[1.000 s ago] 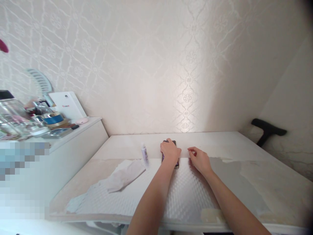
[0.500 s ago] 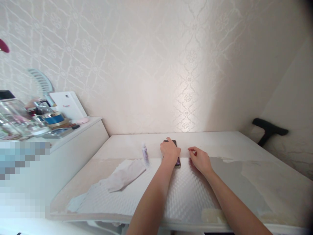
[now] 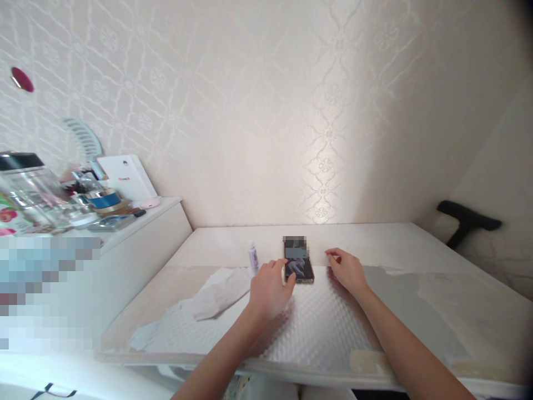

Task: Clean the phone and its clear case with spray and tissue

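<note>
A smartphone [image 3: 302, 271] with its screen lit lies face up on the table. My left hand [image 3: 271, 286] is at its lower left, thumb and fingers spread, the fingertips over or touching the phone's near-left edge. To the right of the phone, my right hand [image 3: 346, 269] rests near the tabletop with thumb and forefinger pinched together. Whatever may be between those fingertips is too small to make out. Left of the phone stands a small pale bottle [image 3: 252, 258] with a white cap. A white folded cloth [image 3: 220, 294] lies beside it, partly behind my left hand.
A silvery quilted mat [image 3: 320, 333] covers the table's front part, its edges torn. On the left, a white cabinet [image 3: 141, 236] carries jars, a blue comb [image 3: 85, 139] and a white box [image 3: 127, 178]. A black T-shaped handle [image 3: 468, 218] stands at the right.
My left hand has drawn back from on top of the phone toward me and left, uncovering the lit screen. The right hand keeps its pinch. The view has shifted slightly.
</note>
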Demonstrator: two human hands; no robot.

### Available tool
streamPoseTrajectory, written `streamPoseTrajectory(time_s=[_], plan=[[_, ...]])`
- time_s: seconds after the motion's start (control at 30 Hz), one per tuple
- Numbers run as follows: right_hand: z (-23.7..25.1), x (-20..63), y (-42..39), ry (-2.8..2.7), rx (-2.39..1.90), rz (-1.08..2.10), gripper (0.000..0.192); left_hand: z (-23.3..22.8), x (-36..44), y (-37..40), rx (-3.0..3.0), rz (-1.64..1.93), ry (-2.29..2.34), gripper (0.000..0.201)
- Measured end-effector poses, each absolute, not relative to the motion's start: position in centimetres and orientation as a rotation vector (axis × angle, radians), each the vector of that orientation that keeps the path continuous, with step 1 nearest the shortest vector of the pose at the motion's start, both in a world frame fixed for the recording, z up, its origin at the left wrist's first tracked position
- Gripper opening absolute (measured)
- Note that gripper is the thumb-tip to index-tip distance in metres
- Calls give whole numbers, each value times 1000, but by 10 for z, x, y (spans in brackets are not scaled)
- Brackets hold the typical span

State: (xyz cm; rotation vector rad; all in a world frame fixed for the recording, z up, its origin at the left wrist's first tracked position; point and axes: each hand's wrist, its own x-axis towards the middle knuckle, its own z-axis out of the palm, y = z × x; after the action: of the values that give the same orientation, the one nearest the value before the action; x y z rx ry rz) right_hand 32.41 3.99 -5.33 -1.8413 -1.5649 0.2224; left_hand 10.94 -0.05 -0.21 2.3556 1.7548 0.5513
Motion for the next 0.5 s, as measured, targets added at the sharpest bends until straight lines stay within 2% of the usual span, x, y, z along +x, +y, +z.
streamPoseTrajectory(time_s=[0.13, 0.33, 0.43, 0.5], plan=[[-54, 324, 40, -1561, -1835, 225, 27, -5, 72, -20, 2334, 589, 1875, 32], [-55, 325, 41, -1572, -1841, 212, 28, -4, 13, -3, 2225, 312, 2344, 40], [-55, 325, 41, -1581, -1846, 214, 28, -7, -8, 15, 2117, 170, 2409, 46], [-56, 325, 41, -1589, -1847, 220, 27, -10, -15, 25, 2092, 159, 2394, 42]])
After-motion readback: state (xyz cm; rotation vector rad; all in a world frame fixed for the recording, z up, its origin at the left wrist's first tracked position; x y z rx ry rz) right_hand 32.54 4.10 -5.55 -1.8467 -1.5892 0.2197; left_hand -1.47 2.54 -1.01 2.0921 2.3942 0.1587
